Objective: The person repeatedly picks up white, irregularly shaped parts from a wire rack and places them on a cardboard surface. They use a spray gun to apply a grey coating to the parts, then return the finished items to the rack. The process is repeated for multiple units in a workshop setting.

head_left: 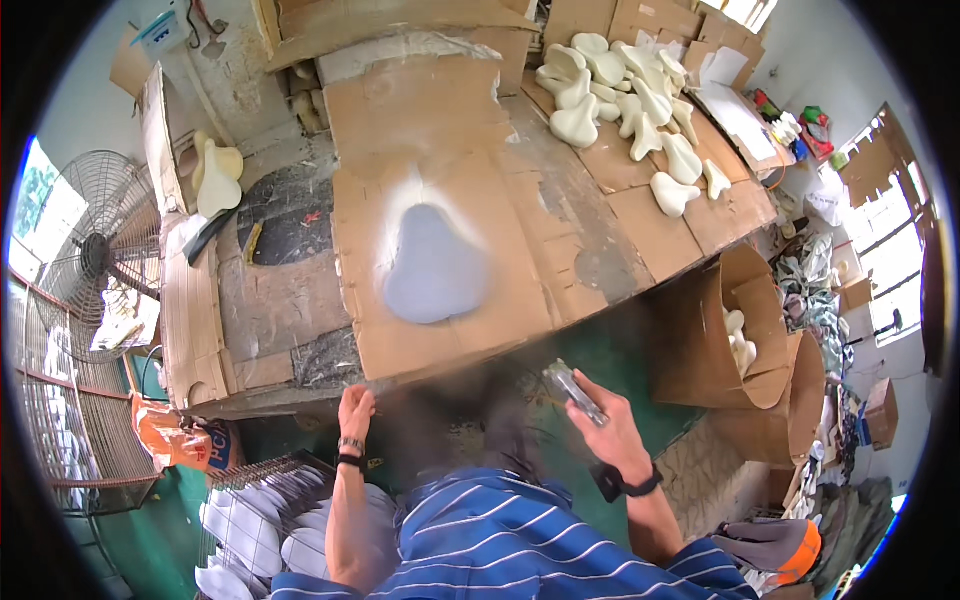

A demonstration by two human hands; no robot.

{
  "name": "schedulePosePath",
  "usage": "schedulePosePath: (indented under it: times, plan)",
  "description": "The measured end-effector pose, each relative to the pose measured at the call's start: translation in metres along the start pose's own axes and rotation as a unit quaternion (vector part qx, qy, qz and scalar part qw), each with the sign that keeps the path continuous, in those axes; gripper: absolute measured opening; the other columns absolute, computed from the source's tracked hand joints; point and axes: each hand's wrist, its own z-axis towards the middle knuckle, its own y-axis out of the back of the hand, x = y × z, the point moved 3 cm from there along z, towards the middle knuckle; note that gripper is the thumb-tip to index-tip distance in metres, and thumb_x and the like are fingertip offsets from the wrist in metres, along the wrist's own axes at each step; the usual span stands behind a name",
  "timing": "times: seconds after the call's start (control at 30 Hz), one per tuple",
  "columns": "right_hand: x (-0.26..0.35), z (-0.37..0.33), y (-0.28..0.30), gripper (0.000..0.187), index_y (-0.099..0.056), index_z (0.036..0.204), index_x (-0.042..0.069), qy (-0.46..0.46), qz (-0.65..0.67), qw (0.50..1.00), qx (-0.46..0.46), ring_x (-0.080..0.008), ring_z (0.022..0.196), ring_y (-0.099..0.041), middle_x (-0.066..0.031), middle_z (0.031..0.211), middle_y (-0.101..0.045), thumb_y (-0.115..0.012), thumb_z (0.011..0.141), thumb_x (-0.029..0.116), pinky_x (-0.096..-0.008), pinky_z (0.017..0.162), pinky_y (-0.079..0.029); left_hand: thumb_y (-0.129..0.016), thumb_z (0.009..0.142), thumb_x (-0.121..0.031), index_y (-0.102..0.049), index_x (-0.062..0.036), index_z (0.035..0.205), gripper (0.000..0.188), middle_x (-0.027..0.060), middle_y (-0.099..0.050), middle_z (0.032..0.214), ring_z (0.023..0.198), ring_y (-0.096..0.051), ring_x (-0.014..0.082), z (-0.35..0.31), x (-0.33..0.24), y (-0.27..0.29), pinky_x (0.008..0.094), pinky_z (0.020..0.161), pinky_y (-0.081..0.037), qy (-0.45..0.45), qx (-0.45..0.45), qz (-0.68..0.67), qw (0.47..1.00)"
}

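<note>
My right hand (610, 425) grips a metal spray gun (572, 390) below the table's front edge, with a haze of mist around it. My left hand (355, 408) rests its fingers on the front edge of the cardboard sheet (500, 290) that covers the table. A pale blue-grey pear-shaped foam piece (435, 265) lies on that cardboard, ringed by white overspray, just beyond both hands.
Several cream foam pieces (625, 95) are piled at the table's far right. More of them sit in a cardboard bin (745, 340) to the right. A standing fan (95, 255) is at left. Coated pieces lie on a wire rack (260, 520) at lower left.
</note>
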Motion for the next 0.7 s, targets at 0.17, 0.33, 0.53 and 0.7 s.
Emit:
schedulePosePath:
  times: [0.17,0.33,0.53,0.7]
  plan:
    - [0.068,-0.019,0.013,0.052,-0.059,0.138,-0.006,0.003,0.012,0.999,0.045,-0.0187,0.086,-0.07,-0.0131,0.097,-0.074,-0.07,0.087,-0.003,-0.0302,0.081,-0.054,-0.066,0.101,-0.034,-0.059,-0.0065,0.106,0.029,-0.0023,-0.057,0.084,0.072,-0.054,0.0073,0.081,0.001,-0.028,0.025,0.061,-0.047,0.001,0.008,0.112,0.994]
    - [0.102,-0.016,0.023,0.057,-0.056,0.138,-0.006,0.028,-0.038,0.996,0.071,-0.0359,0.086,-0.07,-0.0219,0.103,-0.07,-0.074,0.084,-0.001,-0.0353,0.079,-0.055,-0.07,0.094,-0.046,-0.06,0.0034,0.102,0.051,0.0076,-0.06,0.095,0.087,-0.056,0.0173,0.106,0.049,-0.033,0.0324,0.081,-0.047,0.015,-0.048,0.155,0.987]
    - [0.119,0.022,0.031,0.06,-0.057,0.139,-0.004,0.077,-0.058,0.995,0.017,-0.0321,0.081,-0.069,-0.0195,0.099,-0.069,-0.075,0.082,-0.004,-0.0338,0.073,-0.054,-0.063,0.093,-0.062,-0.053,-0.0087,0.11,0.057,-0.0007,-0.049,0.085,0.074,-0.051,0.0123,0.114,0.065,-0.026,0.0295,0.06,-0.047,0.008,-0.06,0.186,0.981]
    - [0.116,0.027,0.038,0.058,-0.062,0.135,-0.005,0.043,-0.089,0.99,0.098,-0.0255,0.078,-0.07,-0.0187,0.098,-0.072,-0.077,0.079,-0.001,-0.0318,0.074,-0.054,-0.063,0.094,-0.061,-0.052,-0.011,0.11,0.054,-0.0006,-0.049,0.085,0.076,-0.051,0.0124,0.11,0.064,-0.027,0.0301,0.063,-0.047,0.018,-0.052,0.182,0.982]
